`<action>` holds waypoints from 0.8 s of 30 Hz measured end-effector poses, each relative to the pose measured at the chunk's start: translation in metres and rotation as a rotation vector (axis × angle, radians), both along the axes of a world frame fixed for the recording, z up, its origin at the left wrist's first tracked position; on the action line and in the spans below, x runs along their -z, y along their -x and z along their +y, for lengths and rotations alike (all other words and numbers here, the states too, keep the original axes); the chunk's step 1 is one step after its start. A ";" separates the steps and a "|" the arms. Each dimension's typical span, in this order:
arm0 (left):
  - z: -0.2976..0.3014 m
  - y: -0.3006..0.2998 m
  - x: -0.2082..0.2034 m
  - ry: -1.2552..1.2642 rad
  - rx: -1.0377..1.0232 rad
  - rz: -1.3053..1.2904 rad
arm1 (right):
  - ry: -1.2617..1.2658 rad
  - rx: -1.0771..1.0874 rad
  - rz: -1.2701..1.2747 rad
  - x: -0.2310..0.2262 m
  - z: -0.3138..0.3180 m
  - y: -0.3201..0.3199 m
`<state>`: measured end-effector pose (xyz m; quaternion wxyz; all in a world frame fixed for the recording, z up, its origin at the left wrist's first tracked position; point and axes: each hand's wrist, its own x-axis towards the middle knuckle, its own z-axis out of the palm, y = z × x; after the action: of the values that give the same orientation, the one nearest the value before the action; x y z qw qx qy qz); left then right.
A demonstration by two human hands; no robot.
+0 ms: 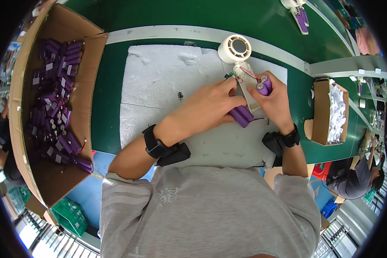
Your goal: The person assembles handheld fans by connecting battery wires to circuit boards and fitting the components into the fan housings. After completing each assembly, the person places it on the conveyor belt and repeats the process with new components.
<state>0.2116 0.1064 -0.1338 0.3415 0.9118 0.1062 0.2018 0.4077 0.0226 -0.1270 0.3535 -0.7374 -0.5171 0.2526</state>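
Observation:
A white handheld fan lies on the foam sheet, its round head pointing away from me and its handle shell opened, with red and dark wires inside. My left hand reaches over the handle's left side, thumb and forefinger closed round a purple battery pack. Its other fingertips are beside a small green circuit board. On the handle's right, my right hand grips another purple battery pack, cell ends facing up. Where the fingers curl under is hidden.
White foam covers the green bench. A large carton of purple battery packs stands left, a smaller carton of white pieces right. Another opened fan lies at the far right. A co-worker sits at right.

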 end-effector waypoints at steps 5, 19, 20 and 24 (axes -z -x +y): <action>0.018 0.007 -0.004 0.018 0.090 0.064 | -0.061 0.021 0.061 0.014 0.001 -0.009; 0.077 0.062 -0.028 -0.338 -0.341 0.063 | -0.015 -0.209 -0.038 0.002 -0.015 0.026; 0.065 0.049 -0.028 -0.126 -0.245 0.034 | 0.013 -0.176 0.017 -0.001 -0.015 0.024; 0.023 0.009 -0.009 0.156 -0.185 -0.111 | -0.053 -0.119 0.108 0.000 -0.014 0.021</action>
<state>0.2022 0.1289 -0.1246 0.3969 0.8562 0.1860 0.2736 0.3868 0.0088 -0.1268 0.3847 -0.6810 -0.5469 0.2986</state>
